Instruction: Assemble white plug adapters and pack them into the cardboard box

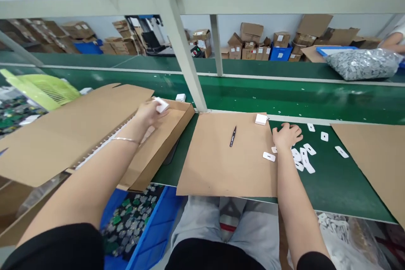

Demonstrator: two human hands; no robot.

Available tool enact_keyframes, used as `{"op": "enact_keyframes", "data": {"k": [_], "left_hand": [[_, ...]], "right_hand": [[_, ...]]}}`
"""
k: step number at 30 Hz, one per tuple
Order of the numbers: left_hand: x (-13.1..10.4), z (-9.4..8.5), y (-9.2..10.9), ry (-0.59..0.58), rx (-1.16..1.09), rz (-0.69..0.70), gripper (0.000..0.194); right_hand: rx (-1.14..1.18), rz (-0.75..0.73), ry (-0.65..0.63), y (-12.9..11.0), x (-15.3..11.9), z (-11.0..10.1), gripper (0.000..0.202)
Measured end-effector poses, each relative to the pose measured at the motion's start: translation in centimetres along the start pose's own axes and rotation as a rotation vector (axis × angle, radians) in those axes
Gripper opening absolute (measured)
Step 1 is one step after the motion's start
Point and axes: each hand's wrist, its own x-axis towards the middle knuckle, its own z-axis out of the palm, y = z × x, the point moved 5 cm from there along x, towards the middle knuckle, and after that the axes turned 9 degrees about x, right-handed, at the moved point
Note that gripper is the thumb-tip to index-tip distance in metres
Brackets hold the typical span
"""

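Observation:
My left hand (148, 114) holds a white block (161, 105) over the open cardboard box (167, 143), where a row of white pieces lines the far-left side. My right hand (287, 136) rests on the green table just right of the cardboard sheet (215, 156), fingers spread, with several white plates (303, 155) beside it. On the sheet lie a black pen-like tool (233, 136), a white plate (268, 156) near the right edge, and a white charger-like block (261, 119) at the top right corner.
A metal post (180, 42) rises behind the sheet. Another cardboard sheet (376, 147) lies at right. A green basket (44, 88) stands at left, a blue bin (152, 232) below. A bag of grey parts (363, 64) sits across the belt near a person's arm (392, 43).

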Motion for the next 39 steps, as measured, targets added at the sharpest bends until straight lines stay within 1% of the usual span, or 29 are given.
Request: {"op": "enact_keyframes", "data": {"k": [2,3,4,5,7,9,11,14,16,19,21,22,23,25,27,29,31,33,36,38,39], "left_hand": [[-0.6,-2.7,-0.5,0.163,0.208,0.071,0.031],[-1.0,-3.6,-0.7,0.213,0.304,0.11,0.037],[-1.3,-4.3,-0.9,0.238,0.407,0.149,0.041],[-1.5,-4.6,-1.1,0.242,0.559,0.195,0.043],[-1.5,-4.7,-1.6,0.216,0.9,0.292,0.046],[-1.0,-4.3,-2.5,0.186,1.186,0.375,0.056],[-0.4,-3.8,-3.3,0.174,1.355,0.418,0.065],[0.2,-3.4,-4.2,0.212,1.548,0.485,0.073],[0.4,-3.3,-4.4,0.257,1.6,0.549,0.078],[0.5,-3.5,-4.4,0.3,1.577,0.589,0.081],[0.8,-3.2,-4.4,0.258,1.608,0.599,0.074],[0.9,-3.0,-4.4,0.215,1.645,0.603,0.069],[1.1,-2.7,-4.5,0.159,1.689,0.601,0.063],[1.5,-2.4,-4.6,0.067,1.757,0.565,0.056],[1.7,-2.6,-4.5,0.036,1.793,0.528,0.058],[1.7,-3.1,-4.3,0.068,1.833,0.534,0.063],[1.6,-3.9,-4.2,0.118,1.87,0.552,0.065],[1.4,-4.7,-4.3,0.157,1.882,0.546,0.066],[1.0,-5.6,-4.5,0.181,1.84,0.468,0.068],[0.1,-5.4,-4.0,0.224,1.762,0.46,0.07],[-0.7,-4.9,-3.3,0.251,1.71,0.497,0.072]], "right_hand": [[-0.019,0.046,-0.064,0.5,0.0,0.5,0.034],[-0.02,0.052,-0.091,0.7,-0.1,0.7,0.036],[-0.016,0.049,-0.11,0.7,-0.2,0.9,0.037],[-0.008,0.04,-0.123,0.7,-0.3,1.0,0.037],[0.01,0.023,-0.132,0.5,-0.7,1.1,0.038],[0.02,-0.001,-0.128,0.2,-1.0,0.8,0.036],[0.022,-0.046,-0.113,-0.3,-1.2,0.2,0.034],[0.01,-0.078,-0.108,-0.5,-0.4,-0.9,0.035],[-0.014,-0.007,-0.134,0.5,1.0,-1.7,0.039],[-0.091,0.108,-0.138,3.7,3.6,-3.2,0.049],[-0.15,0.102,-0.112,6.2,5.0,-4.4,0.058],[-0.161,0.092,-0.128,7.5,5.4,-4.8,0.062],[-0.155,0.089,-0.174,8.9,5.7,-5.0,0.064],[-0.124,0.05,-0.265,11.1,5.6,-5.3,0.063],[-0.073,-0.051,-0.292,12.3,5.1,-5.7,0.057],[0.007,-0.185,-0.296,12.6,4.1,-6.2,0.051],[0.112,-0.291,-0.318,12.1,2.6,-6.5,0.048],[0.216,-0.326,-0.357,11.3,1.1,-6.7,0.045],[0.318,-0.323,-0.45,9.3,-1.1,-6.8,0.045],[0.298,-0.367,-0.499,7.6,-2.4,-6.8,0.048],[0.251,-0.409,-0.505,6.6,-3.0,-6.8,0.052]]}}
